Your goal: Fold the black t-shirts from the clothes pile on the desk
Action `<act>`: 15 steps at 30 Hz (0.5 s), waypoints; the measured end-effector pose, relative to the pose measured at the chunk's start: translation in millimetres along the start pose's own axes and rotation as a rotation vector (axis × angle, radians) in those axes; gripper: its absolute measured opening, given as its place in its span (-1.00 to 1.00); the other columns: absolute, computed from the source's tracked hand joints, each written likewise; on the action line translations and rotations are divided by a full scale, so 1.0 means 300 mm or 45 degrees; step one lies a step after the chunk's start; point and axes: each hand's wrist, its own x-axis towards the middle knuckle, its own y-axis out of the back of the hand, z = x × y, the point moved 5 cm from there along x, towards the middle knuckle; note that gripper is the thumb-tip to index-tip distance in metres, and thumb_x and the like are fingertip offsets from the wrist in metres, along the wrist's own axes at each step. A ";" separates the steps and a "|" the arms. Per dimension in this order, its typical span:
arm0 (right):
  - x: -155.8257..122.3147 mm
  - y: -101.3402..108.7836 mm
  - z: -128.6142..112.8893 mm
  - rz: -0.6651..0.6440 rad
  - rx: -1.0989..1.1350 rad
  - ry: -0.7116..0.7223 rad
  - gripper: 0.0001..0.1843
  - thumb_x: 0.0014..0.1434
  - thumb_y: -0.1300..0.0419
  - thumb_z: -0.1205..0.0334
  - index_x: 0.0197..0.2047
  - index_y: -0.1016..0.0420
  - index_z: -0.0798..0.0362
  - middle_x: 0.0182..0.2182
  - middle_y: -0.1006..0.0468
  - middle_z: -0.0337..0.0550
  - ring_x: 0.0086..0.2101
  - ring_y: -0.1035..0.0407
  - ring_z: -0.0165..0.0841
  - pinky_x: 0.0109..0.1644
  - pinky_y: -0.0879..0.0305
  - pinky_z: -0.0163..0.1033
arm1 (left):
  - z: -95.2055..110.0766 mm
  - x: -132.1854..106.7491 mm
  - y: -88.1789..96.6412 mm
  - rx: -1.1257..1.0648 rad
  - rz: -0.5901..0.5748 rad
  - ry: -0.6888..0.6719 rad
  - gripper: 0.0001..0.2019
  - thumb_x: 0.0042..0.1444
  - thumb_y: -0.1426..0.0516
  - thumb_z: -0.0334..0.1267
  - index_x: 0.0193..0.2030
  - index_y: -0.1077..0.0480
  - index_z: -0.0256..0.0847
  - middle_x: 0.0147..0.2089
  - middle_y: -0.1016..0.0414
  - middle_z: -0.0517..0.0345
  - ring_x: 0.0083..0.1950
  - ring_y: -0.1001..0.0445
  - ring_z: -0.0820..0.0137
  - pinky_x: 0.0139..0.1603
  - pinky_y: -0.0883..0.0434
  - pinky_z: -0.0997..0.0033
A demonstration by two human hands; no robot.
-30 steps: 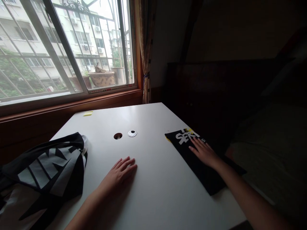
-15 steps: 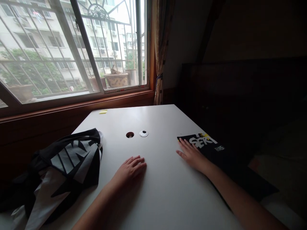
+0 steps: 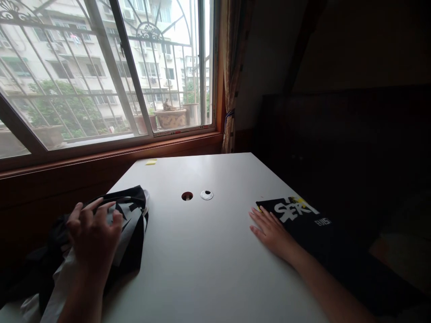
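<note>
My left hand (image 3: 96,229) is over a crumpled black-and-white garment (image 3: 133,242) with large grey lettering, at the table's left side. Its fingers are spread and bent; whether they touch the cloth I cannot tell. On the right, my right hand (image 3: 271,231) lies flat with fingers stretched out, at the near left edge of a dark garment (image 3: 303,224) printed with white letters and yellow patches. The fingertips rest at that garment's corner. Part of the dark garment hangs past the table's right edge into shadow.
A white table (image 3: 208,251) stretches toward the window (image 3: 158,80). Its top has a round cable hole (image 3: 187,196), a loose round cover (image 3: 206,195) beside it and a yellow sticky note (image 3: 151,162) at the far left corner. A tied curtain (image 3: 229,121) hangs behind.
My left hand has moved left from the bare tabletop to above the black-and-white garment. My right hand stays by the dark garment. The view has shifted slightly.
</note>
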 end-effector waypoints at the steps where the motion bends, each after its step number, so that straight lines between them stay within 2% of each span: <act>1: -0.001 0.002 -0.002 -0.008 0.006 0.001 -0.35 0.42 0.14 -0.12 0.46 -0.17 -0.08 0.46 -0.08 -0.19 0.45 0.18 -0.11 0.48 0.15 0.17 | -0.043 -0.001 -0.015 0.030 -0.019 0.038 -0.69 0.32 -0.04 -0.14 0.00 -0.48 -0.29 0.29 -0.33 -0.22 0.45 -0.08 -0.14 0.38 -0.13 -0.22; 4: -0.003 0.006 -0.002 -0.012 0.016 0.007 -0.36 0.42 0.13 -0.12 0.45 -0.19 -0.08 0.46 -0.09 -0.19 0.45 0.18 -0.09 0.48 0.14 0.18 | -0.102 -0.019 -0.073 0.060 -0.066 0.055 -0.67 0.29 -0.04 -0.15 -0.02 -0.48 -0.33 0.25 -0.33 -0.25 0.35 -0.22 -0.12 0.34 -0.21 -0.15; 8: -0.003 0.004 0.007 -0.010 0.030 0.025 -0.35 0.42 0.13 -0.14 0.44 -0.22 -0.07 0.46 -0.09 -0.19 0.45 0.18 -0.09 0.48 0.13 0.18 | -0.048 -0.043 -0.128 0.030 -0.121 -0.053 -0.70 0.30 -0.02 -0.20 0.03 -0.48 -0.24 0.24 -0.35 -0.12 0.30 -0.29 0.01 0.35 -0.23 -0.01; 12: -0.004 -0.002 0.015 -0.017 0.037 0.039 -0.36 0.42 0.12 -0.14 0.44 -0.23 -0.06 0.45 -0.11 -0.19 0.45 0.18 -0.09 0.48 0.13 0.17 | 0.012 -0.047 -0.114 0.002 -0.178 -0.082 -0.71 0.28 -0.04 -0.24 0.03 -0.48 -0.23 0.26 -0.34 -0.13 0.31 -0.27 -0.02 0.31 -0.27 -0.06; 15: -0.006 -0.004 0.017 -0.003 0.049 0.062 -0.36 0.42 0.12 -0.14 0.44 -0.22 -0.08 0.45 -0.11 -0.19 0.45 0.17 -0.08 0.47 0.13 0.18 | -0.013 -0.041 -0.081 0.050 -0.205 0.048 -0.71 0.28 -0.07 -0.19 0.04 -0.48 -0.22 0.30 -0.31 -0.16 0.38 -0.14 -0.16 0.30 -0.21 -0.27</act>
